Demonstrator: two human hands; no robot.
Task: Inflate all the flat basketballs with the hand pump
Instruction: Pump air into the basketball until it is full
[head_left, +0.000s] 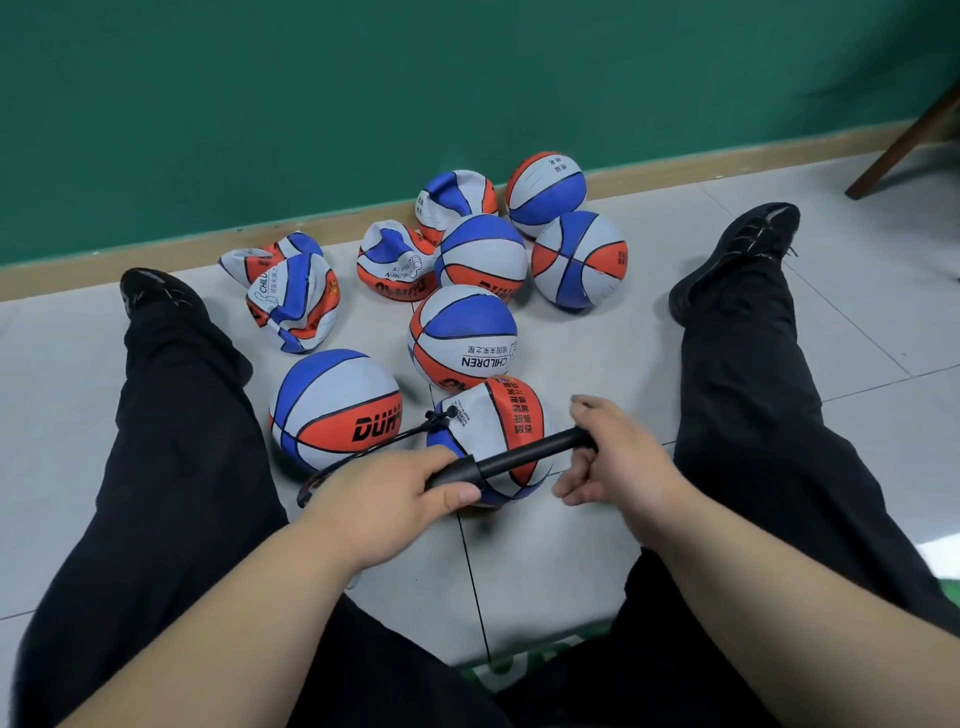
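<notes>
A black hand pump (519, 460) lies across a partly filled red, white and blue basketball (498, 415) on the floor between my legs. My left hand (384, 499) grips the pump's barrel end. My right hand (615, 452) holds its handle end. A thin black hose (374, 452) runs from the pump to the valve on top of that ball. Round balls sit close by: one at the left (335, 408), one behind (465, 338). Crumpled flat balls (293, 301) (395, 265) lie farther back.
More balls cluster by the green wall (363, 104): round ones (545, 187) (579, 260) (480, 257) and a dented one (454, 200). My legs in black trousers spread to both sides. A wooden chair leg (904, 150) stands at the far right on the grey tiled floor (519, 571).
</notes>
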